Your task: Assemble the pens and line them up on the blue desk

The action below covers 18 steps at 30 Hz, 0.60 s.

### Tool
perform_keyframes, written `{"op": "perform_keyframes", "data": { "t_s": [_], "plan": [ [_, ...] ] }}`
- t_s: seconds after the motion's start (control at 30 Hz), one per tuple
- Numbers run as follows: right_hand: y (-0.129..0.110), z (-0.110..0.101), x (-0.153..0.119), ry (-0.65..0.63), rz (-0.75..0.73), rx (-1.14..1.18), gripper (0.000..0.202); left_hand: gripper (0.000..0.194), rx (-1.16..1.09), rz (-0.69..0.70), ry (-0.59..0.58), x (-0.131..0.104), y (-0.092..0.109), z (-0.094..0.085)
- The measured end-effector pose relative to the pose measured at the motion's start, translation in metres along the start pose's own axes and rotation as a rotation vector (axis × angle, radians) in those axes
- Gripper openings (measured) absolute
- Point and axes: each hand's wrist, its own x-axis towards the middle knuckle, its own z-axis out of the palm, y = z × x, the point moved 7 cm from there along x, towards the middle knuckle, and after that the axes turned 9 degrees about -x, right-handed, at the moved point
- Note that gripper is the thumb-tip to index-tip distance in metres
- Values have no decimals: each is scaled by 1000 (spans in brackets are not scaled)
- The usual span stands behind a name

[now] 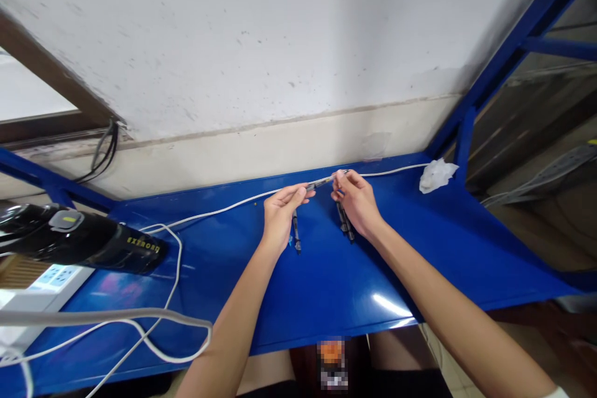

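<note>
Above the back part of the blue table, my left hand [283, 210] pinches the dark barrel of a thin pen-like piece [311, 187]. My right hand [357, 196] has its fingers closed on a slim part at the other side, with a pale, thin length showing between the two hands. A black pen [296, 233] lies on the table beside my left hand, with a small blue bit next to it. More black pens [345, 224] lie under and beside my right hand, partly covered by it.
A black bottle [107, 241] lies at the left near a white power strip [56, 280] and looping white cables [180, 261]. Crumpled white tissue [437, 175] sits at the table's back right. A white cable runs along the wall, and blue frame bars rise at both sides.
</note>
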Motion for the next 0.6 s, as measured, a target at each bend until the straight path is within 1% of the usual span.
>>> {"op": "perform_keyframes", "data": {
  "t_s": [0.07,0.13,0.3,0.37,0.47,0.6],
  "plan": [
    [1,-7,6,25,32,88,39,31,33,-9,-28,-2,-3,4],
    [0,-10,10,6,54,144,39,34,26,-7,-11,-2,-4,2],
    [-4,-12,13,-55,104,338,32,36,-86,1,127,3,2,-15],
    [-5,-13,11,-75,145,408,34,36,-132,2,163,4,4,-20],
    [-4,-18,9,-87,188,441,40,36,-179,-7,195,5,6,-23],
    [0,-26,9,-62,213,445,43,38,-197,-17,197,4,5,-21]
  ]
}}
